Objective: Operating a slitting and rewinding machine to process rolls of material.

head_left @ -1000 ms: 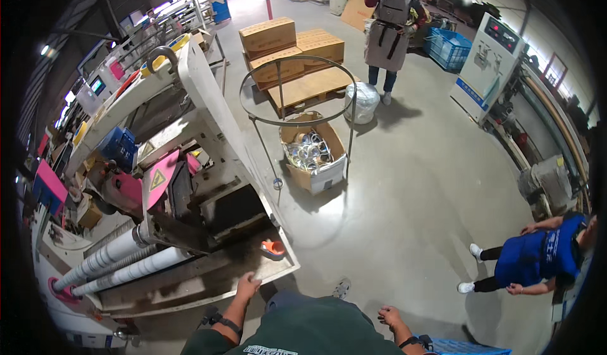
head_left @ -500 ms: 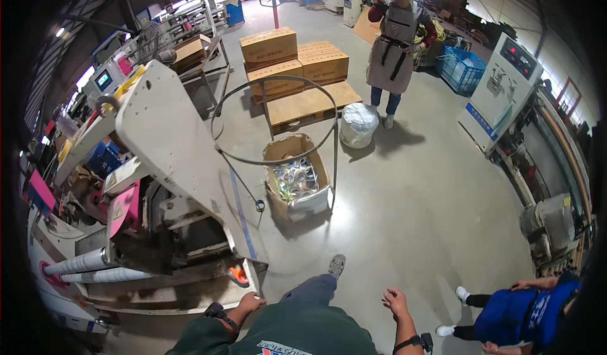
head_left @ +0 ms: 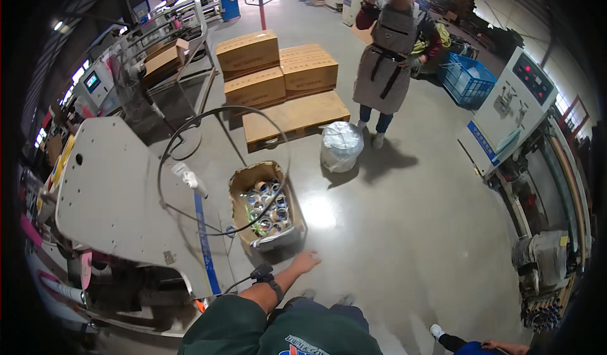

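My left hand (head_left: 306, 262) reaches forward over the floor, just beyond the near right corner of an open cardboard box (head_left: 238, 213). Its fingers are apart and nothing shows in them. A dark band with a small device and cable (head_left: 264, 278) sits on that forearm. Inside the box lie several rolls (head_left: 269, 206), some with brown cores, with green strips among them. A thin metal hoop on legs (head_left: 160, 184) stands around and above the box. My right hand is out of the picture.
A large machine panel (head_left: 117, 190) stands at left. Ahead are cartons (head_left: 310, 70) on a wooden pallet (head_left: 297, 118) and a wrapped white drum (head_left: 341, 146). A person in an apron (head_left: 389, 64) stands behind it. Another person's hand (head_left: 490, 344) shows lower right; a control cabinet (head_left: 515, 105) stands right.
My left hand has moved from beside the machine forward and right, toward the box. My right hand has left the picture. The view has shifted, and I stand closer to the box and drum.
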The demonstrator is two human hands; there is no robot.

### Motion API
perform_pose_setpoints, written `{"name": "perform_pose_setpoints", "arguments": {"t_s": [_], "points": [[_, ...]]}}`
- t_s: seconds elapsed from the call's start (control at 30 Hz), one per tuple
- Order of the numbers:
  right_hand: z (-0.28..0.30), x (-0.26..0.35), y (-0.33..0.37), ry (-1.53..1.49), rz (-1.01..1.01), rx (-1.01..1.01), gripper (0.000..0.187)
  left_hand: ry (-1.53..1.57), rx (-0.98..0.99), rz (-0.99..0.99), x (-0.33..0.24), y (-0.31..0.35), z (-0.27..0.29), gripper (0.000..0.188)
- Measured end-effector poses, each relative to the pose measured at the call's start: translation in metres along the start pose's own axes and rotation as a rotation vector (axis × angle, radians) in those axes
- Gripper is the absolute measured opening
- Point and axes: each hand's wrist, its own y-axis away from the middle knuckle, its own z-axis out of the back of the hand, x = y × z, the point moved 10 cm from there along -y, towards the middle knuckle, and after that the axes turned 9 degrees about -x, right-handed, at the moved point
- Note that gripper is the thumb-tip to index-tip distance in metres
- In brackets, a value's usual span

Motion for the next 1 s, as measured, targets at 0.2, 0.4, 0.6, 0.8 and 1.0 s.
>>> {"name": "perform_pose_setpoints", "arguments": {"t_s": [0.2,0.4,0.6,0.8,1.0], "points": [[0.065,0.154,-0.077,0.021,0.209,-0.004,0.013,-0.040,-0.132,-0.067,-0.068,-0.123,-0.032,0.052],[0.171,0.256,-0.271,0.006,0.054,-0.053,0.011,0.448,-0.072,0.395,-0.043,-0.131,-0.072,0.040],[0.264,0.509,-0.355,-0.169,0.185,-0.156,0.037,0.208,-0.066,0.576,-0.079,-0.155,-0.093,0.050],[0.246,0.668,-0.394,-0.276,0.251,-0.104,0.042,0.278,-0.030,0.675,-0.145,-0.321,-0.123,0.048],[0.235,0.686,-0.422,-0.325,0.075,0.019,0.028,0.325,-0.003,0.270,-0.320,-0.607,-0.156,0.044]]}}
